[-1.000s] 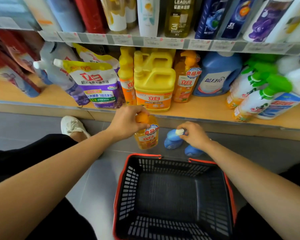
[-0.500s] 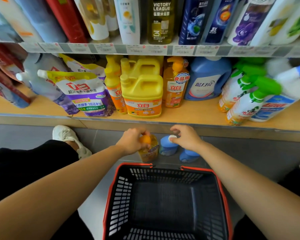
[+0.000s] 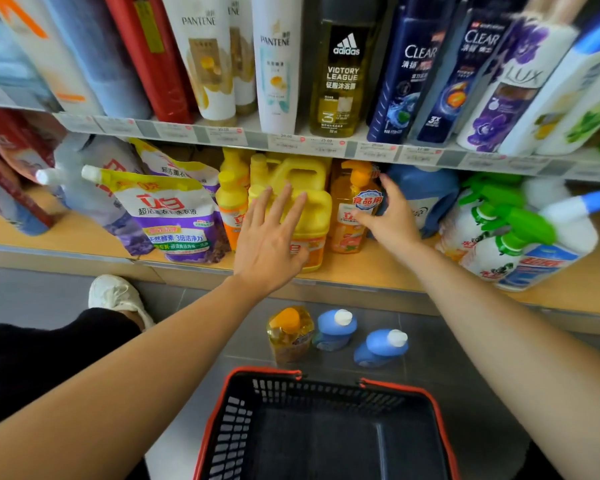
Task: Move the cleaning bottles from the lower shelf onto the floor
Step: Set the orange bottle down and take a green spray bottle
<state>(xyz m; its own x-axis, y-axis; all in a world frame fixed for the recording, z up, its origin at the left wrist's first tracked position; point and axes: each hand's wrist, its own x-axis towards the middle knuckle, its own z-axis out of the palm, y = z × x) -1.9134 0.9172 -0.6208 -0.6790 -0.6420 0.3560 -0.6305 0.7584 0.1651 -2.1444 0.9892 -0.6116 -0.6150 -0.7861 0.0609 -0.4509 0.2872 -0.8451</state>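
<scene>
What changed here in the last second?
Both hands let go and rose to the lower shelf: the left hand released the orange-capped bottle and now spreads before the yellow jug; the right hand released the blue bottle and reaches at the orange pump bottle. The floor bottles and basket stayed.

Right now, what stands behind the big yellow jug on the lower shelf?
A second yellow jug stands right behind the front jug. Anything deeper is hidden by both jugs and the left hand.
</scene>
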